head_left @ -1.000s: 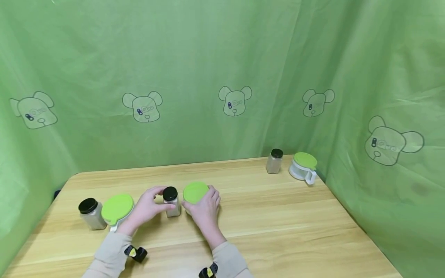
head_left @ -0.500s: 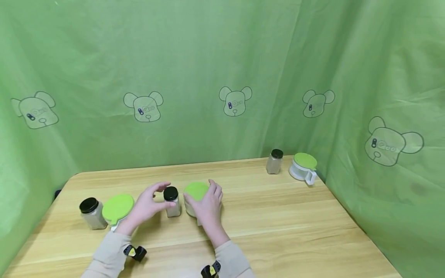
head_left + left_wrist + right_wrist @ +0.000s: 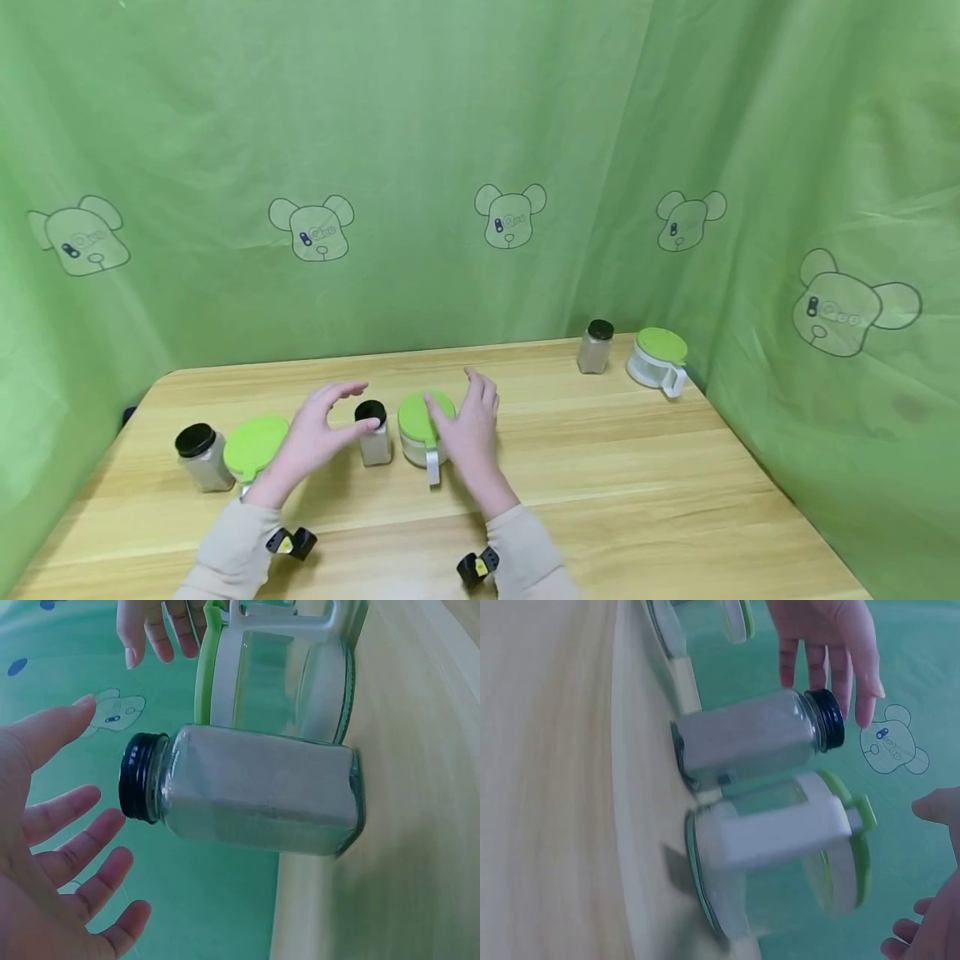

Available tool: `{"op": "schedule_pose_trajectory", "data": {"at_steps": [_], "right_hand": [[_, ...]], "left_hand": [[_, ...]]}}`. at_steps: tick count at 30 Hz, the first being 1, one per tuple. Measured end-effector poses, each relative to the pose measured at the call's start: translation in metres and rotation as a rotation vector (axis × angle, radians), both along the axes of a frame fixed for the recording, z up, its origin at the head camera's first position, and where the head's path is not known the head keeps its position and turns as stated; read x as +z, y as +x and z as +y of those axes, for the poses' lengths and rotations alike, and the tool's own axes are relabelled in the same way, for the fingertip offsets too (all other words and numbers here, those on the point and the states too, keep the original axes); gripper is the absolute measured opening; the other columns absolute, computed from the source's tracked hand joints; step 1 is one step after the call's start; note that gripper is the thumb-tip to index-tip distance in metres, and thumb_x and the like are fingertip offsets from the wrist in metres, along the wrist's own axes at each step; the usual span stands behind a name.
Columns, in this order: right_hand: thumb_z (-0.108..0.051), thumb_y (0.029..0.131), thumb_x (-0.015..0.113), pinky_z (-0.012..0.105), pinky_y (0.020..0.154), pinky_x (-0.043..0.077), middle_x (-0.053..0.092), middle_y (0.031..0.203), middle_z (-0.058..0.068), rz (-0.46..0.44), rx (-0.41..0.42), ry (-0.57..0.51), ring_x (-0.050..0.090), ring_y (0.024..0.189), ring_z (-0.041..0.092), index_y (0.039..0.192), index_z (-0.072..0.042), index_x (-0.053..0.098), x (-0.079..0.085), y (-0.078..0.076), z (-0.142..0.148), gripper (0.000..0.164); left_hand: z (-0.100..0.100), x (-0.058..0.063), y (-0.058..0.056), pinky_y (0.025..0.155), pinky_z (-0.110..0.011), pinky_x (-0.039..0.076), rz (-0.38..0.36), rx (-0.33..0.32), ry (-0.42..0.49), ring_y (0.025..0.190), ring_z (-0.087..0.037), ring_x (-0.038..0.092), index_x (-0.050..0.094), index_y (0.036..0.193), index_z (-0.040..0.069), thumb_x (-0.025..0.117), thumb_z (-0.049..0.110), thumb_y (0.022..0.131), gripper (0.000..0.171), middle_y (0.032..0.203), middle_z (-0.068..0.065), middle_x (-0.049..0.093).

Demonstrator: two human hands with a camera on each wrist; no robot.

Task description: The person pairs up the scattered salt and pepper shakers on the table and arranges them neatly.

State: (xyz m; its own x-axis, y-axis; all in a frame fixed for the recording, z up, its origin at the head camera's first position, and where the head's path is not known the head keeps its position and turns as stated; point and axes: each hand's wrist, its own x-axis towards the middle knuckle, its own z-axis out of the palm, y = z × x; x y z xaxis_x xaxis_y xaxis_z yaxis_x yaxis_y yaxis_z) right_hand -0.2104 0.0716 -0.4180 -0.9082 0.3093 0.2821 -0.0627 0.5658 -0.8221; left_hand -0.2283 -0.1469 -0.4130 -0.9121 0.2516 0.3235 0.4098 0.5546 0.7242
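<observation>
A square glass jar [image 3: 376, 447] with a black screw lid stands upright mid-table, filled with something pale. Right beside it is a round glass seasoning pot [image 3: 426, 417] with a green lid and a white handle turned toward the person. My left hand [image 3: 316, 429] is spread around the left side of the black-lidded jar, its fingers parted and off the lid in the left wrist view. Over the right side of the pot hovers my right hand [image 3: 471, 433], thumb and fingers spread, apart from the pot in the right wrist view.
At the left stand another black-lidded jar [image 3: 205, 460] and another green-lidded pot [image 3: 253, 446], the latter partly behind the left forearm. A third such jar [image 3: 596, 348] and pot [image 3: 656, 362] sit at the back right. Green curtain [image 3: 420, 125] encloses the wooden table [image 3: 600, 483].
My right hand has let go of the green-lidded pot and moved up and right, uncovering its handle. My left hand's fingers have spread away from the black-lidded jar.
</observation>
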Motion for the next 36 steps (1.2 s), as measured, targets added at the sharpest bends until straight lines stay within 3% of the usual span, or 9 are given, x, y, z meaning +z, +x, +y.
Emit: {"op": "schedule_pose_trajectory", "data": {"at_steps": [11, 25, 36], "right_hand": [[-0.037, 0.087, 0.07, 0.056, 0.11, 0.038, 0.039, 0.145, 0.02, 0.03, 0.087, 0.058, 0.037, 0.135, 0.036, 0.144, -0.005, 0.038, -0.003, 0.003, 0.029, 0.073], [-0.043, 0.09, 0.065, 0.058, 0.112, 0.035, 0.035, 0.149, 0.02, -0.036, 0.195, 0.164, 0.034, 0.138, 0.038, 0.146, -0.006, 0.037, 0.0, 0.006, 0.071, 0.072], [-0.047, 0.092, 0.061, 0.059, 0.112, 0.034, 0.037, 0.147, 0.022, -0.052, 0.214, 0.249, 0.034, 0.137, 0.039, 0.146, -0.005, 0.036, -0.001, 0.003, 0.107, 0.073]], "left_hand": [[0.01, 0.009, 0.009, 0.104, -0.056, 0.035, 0.258, 0.051, -0.126, 0.119, -0.036, 0.052, 0.066, 0.12, 0.01, 0.079, 0.032, 0.08, 0.048, 0.123, -0.013, 0.066], [0.028, 0.018, 0.015, 0.101, -0.054, 0.036, 0.331, 0.019, -0.174, 0.117, -0.028, 0.053, 0.07, 0.112, 0.015, 0.079, 0.035, 0.08, 0.039, 0.118, -0.005, 0.068], [0.054, 0.025, 0.017, 0.1, -0.051, 0.038, 0.378, -0.025, -0.161, 0.116, -0.026, 0.053, 0.071, 0.11, 0.016, 0.079, 0.036, 0.078, 0.039, 0.117, -0.005, 0.067]]}}
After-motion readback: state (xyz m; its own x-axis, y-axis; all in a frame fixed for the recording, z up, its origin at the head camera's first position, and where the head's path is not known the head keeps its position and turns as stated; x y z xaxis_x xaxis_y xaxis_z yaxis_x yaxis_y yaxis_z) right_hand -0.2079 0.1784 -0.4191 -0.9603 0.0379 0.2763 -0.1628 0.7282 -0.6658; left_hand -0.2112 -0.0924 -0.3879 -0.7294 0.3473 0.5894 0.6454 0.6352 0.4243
